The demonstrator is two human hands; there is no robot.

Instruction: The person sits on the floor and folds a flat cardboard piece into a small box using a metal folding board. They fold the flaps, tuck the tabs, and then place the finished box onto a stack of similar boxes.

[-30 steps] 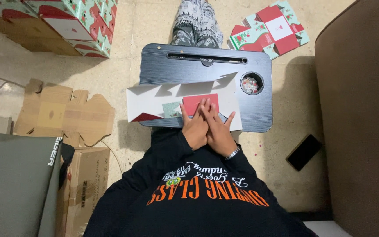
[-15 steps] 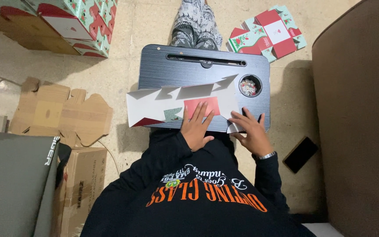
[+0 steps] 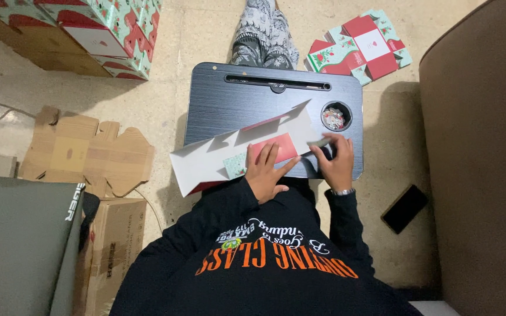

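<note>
Right on the black lap desk [image 3: 218, 105] lay a flat, unfolded gift box [image 3: 206, 161], white on its inside with a red panel and a bit of green showing. It reached across the near half of the desk and stuck out past the desk's left edge. The left hand [image 3: 266, 172] lay flat on the red panel with its fingers spread wide, likely to stop the card from sliding or popping up. The right hand [image 3: 336, 161] sat at the box's right end, near the desk's right edge, with its fingers curled onto a small flap there. It looked like a pinch, maybe to bend the flap along its fold, but the grip was too small to see for sure.

A round cup hole [image 3: 335, 116] in the desk, just past the right hand, held small red and white bits, kept where a hand could get them fast. Beyond the far edge of the desk was a patterned grey trouser leg [image 3: 263, 35]. More flat red and green boxes [image 3: 358, 44] lay on the floor past the desk's far right corner. Made-up gift boxes [image 3: 106, 29] were stacked well off to the desk's far left. Flat brown cardboard [image 3: 83, 152] lay left of the desk, and a dark phone [image 3: 404, 208] lay on the floor to its right.
</note>
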